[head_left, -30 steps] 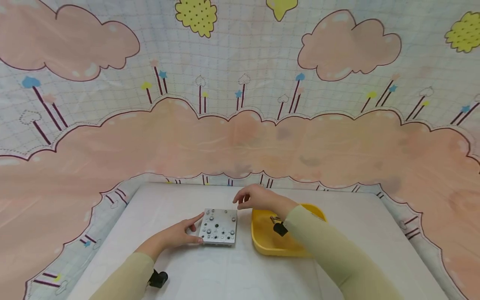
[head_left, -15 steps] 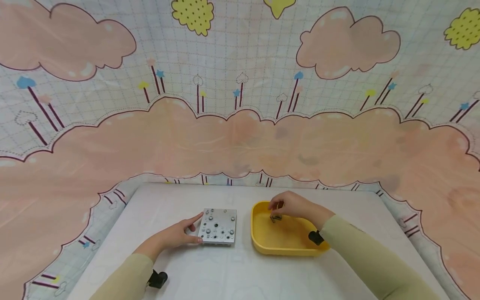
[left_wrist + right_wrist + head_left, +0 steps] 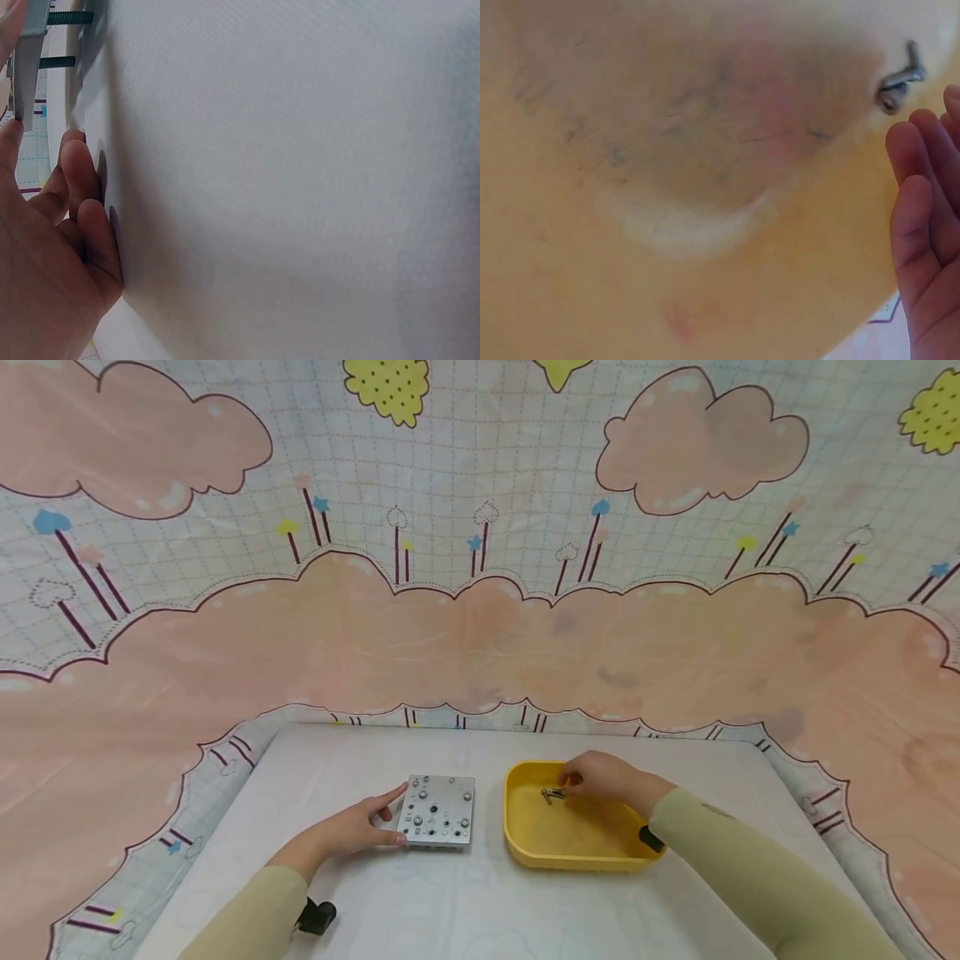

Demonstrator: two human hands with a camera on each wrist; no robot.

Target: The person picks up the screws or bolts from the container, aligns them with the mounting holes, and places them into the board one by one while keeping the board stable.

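Hands were well apart on the white tabletop [image 3: 480, 893], each busy at its own station. Over on the left, the left hand [image 3: 352, 828] lay beside the square metal plate [image 3: 437, 811], index finger stretched along the plate's near-left corner and thumb against its left edge, fingers mostly straight rather than wrapped round it. The left wrist view backed that up: the plate's edge [image 3: 26, 64] stood at the top left with two dark threaded studs [image 3: 67, 16] poking out sideways, and the relaxed fingers [image 3: 79, 187] rested on the cloth below it. The plate sat flat, its top dotted with small fasteners and holes (too small to count from the head camera). Just to its right, close but not touching, sat the yellow tray [image 3: 525, 847]. The right hand [image 3: 603, 778] was down inside the tray at its far side, fingertips curled toward a little cluster of screws [image 3: 552, 794] lying on the tray floor. Whether the fingers actually pinched one, I could not tell; the wrist camera showed the fingers [image 3: 919, 217] fairly straight at the right edge, with a metal screw [image 3: 898, 81] lying free on the yellow floor just above them. Pale green sleeves [image 3: 750, 877] covered both forearms, and a cloud-patterned cloth [image 3: 480, 610] hung behind the tabletop.
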